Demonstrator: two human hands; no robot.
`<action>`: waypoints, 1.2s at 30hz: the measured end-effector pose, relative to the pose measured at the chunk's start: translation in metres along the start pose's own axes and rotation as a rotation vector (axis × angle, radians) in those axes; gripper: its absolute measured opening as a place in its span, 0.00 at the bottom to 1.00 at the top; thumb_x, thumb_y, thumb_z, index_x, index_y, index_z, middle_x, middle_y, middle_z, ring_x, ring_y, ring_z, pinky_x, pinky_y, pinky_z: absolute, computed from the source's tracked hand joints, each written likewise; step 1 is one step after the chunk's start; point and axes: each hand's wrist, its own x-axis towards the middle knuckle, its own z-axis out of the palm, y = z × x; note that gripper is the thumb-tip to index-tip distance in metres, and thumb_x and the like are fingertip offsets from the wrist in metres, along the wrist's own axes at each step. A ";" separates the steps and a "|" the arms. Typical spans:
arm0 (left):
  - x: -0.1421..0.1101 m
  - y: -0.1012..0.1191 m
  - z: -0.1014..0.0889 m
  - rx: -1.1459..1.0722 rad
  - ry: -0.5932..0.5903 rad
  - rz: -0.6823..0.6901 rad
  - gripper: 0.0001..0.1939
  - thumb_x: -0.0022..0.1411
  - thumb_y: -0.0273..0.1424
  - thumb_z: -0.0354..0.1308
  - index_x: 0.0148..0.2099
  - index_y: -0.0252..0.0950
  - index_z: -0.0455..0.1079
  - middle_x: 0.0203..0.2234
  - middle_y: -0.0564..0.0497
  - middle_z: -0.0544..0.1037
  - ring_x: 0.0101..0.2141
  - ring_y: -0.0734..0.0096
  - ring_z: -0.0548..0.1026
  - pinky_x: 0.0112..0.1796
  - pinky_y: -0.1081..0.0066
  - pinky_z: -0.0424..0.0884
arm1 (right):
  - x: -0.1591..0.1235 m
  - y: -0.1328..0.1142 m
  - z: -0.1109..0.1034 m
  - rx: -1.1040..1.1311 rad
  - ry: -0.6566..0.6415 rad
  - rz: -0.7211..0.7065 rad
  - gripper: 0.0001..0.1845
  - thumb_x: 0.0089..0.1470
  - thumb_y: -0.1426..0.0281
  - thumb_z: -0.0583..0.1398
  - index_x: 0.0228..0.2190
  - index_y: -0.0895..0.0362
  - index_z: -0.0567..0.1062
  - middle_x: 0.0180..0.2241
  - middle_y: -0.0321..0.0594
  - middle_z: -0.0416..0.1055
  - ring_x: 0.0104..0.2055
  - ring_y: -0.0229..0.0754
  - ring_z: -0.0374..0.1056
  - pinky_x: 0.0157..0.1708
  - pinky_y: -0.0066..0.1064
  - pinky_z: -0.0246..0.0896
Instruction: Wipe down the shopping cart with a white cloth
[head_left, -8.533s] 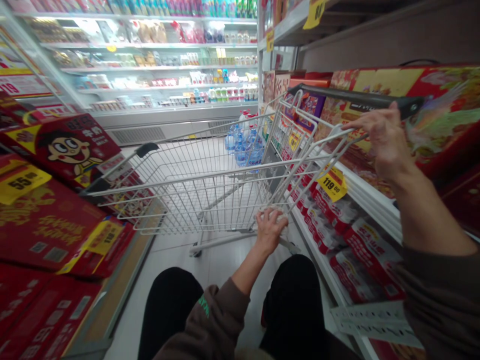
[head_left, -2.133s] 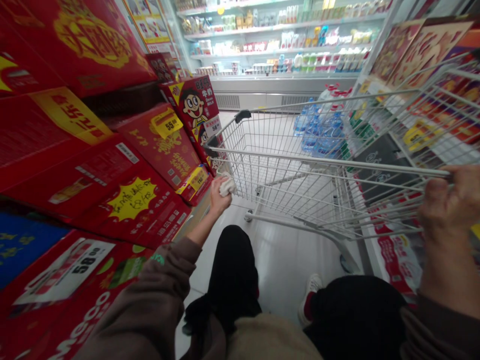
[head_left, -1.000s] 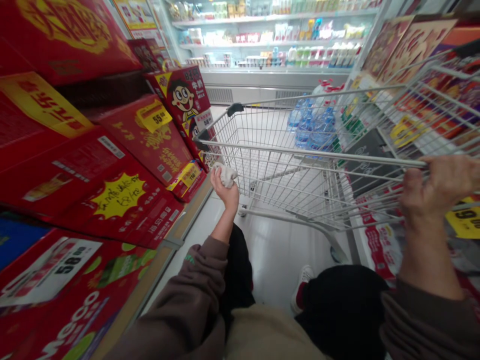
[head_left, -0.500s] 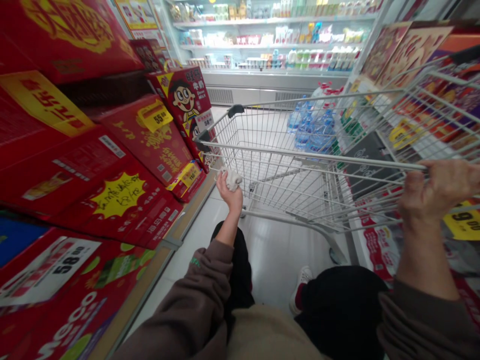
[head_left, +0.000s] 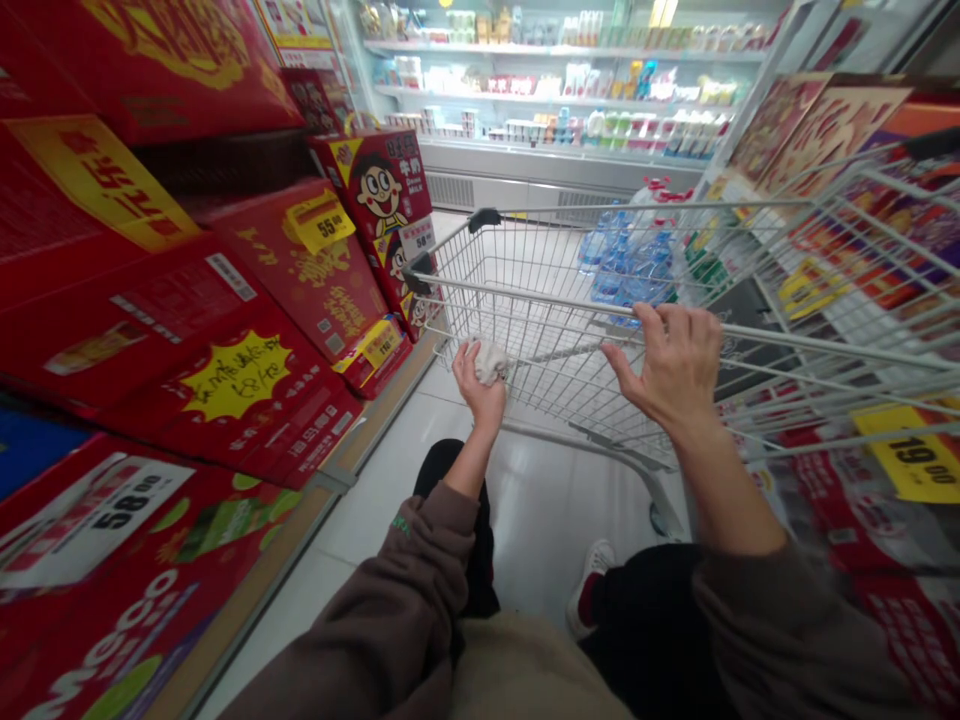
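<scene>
My left hand [head_left: 478,385] is shut around a crumpled white cloth [head_left: 489,361], just below the near side of a wire shopping cart [head_left: 570,212]. My right hand [head_left: 671,365] curls over the cart's long metal rail [head_left: 795,338], with the thumb to the left and the fingers on top. Through the wire, clear plastic water bottles with blue tint [head_left: 626,265] show at the far end. I cannot tell whether they stand inside the cart.
Stacked red cartons [head_left: 300,290] with price tags line the left. Boxed goods and a yellow price tag [head_left: 911,455] are on the right shelves. A refrigerated display [head_left: 555,90] stands ahead, past the white tile floor [head_left: 397,430].
My right hand has moved left along the cart rail, from the right edge towards the middle. My left hand has shifted slightly right and down with the cloth.
</scene>
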 end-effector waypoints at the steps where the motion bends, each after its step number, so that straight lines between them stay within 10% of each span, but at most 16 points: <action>1: 0.001 0.000 0.002 0.011 0.020 -0.015 0.33 0.51 0.17 0.58 0.59 0.40 0.68 0.60 0.40 0.68 0.62 0.55 0.69 0.65 0.54 0.63 | -0.004 -0.002 0.008 0.019 0.024 0.031 0.37 0.62 0.48 0.53 0.64 0.57 0.63 0.57 0.55 0.66 0.61 0.63 0.59 0.62 0.60 0.48; 6: -0.015 0.002 0.017 -0.035 -0.029 -0.076 0.34 0.52 0.15 0.56 0.61 0.39 0.67 0.62 0.38 0.65 0.65 0.53 0.66 0.67 0.52 0.60 | -0.036 -0.002 0.047 0.034 0.123 0.025 0.39 0.63 0.54 0.55 0.71 0.50 0.53 0.72 0.49 0.48 0.73 0.69 0.41 0.67 0.67 0.37; 12: -0.033 0.009 0.008 -0.066 -0.081 -0.016 0.33 0.53 0.16 0.58 0.61 0.39 0.67 0.61 0.38 0.67 0.64 0.55 0.67 0.66 0.54 0.61 | -0.078 -0.020 0.096 0.127 -0.092 -0.336 0.38 0.64 0.67 0.55 0.71 0.43 0.51 0.71 0.36 0.54 0.73 0.50 0.52 0.73 0.50 0.29; 17: -0.008 0.004 0.006 0.026 0.061 -0.106 0.36 0.55 0.17 0.56 0.65 0.40 0.61 0.66 0.38 0.61 0.69 0.53 0.59 0.69 0.51 0.53 | -0.084 -0.037 0.115 0.196 -0.117 -0.271 0.39 0.64 0.67 0.55 0.71 0.42 0.48 0.72 0.37 0.51 0.73 0.51 0.53 0.74 0.53 0.23; 25: -0.041 0.023 0.014 -0.044 -0.123 0.085 0.29 0.53 0.16 0.59 0.57 0.39 0.70 0.57 0.39 0.71 0.61 0.56 0.70 0.63 0.56 0.66 | -0.085 -0.035 0.123 0.134 0.001 -0.241 0.38 0.64 0.63 0.56 0.71 0.45 0.52 0.70 0.39 0.57 0.72 0.52 0.53 0.74 0.51 0.17; 32: -0.012 0.029 0.009 0.014 0.102 0.004 0.33 0.52 0.16 0.57 0.61 0.38 0.66 0.63 0.40 0.66 0.65 0.58 0.65 0.66 0.57 0.59 | -0.064 -0.019 0.092 0.028 0.199 -0.002 0.37 0.63 0.56 0.57 0.70 0.46 0.56 0.70 0.42 0.57 0.75 0.58 0.45 0.71 0.60 0.23; 36: -0.029 0.034 0.027 -0.013 0.030 -0.007 0.32 0.52 0.16 0.56 0.59 0.37 0.68 0.60 0.39 0.68 0.63 0.57 0.67 0.65 0.56 0.61 | -0.048 -0.014 0.073 0.011 0.134 0.020 0.35 0.65 0.57 0.54 0.70 0.50 0.56 0.70 0.45 0.58 0.73 0.58 0.50 0.70 0.62 0.29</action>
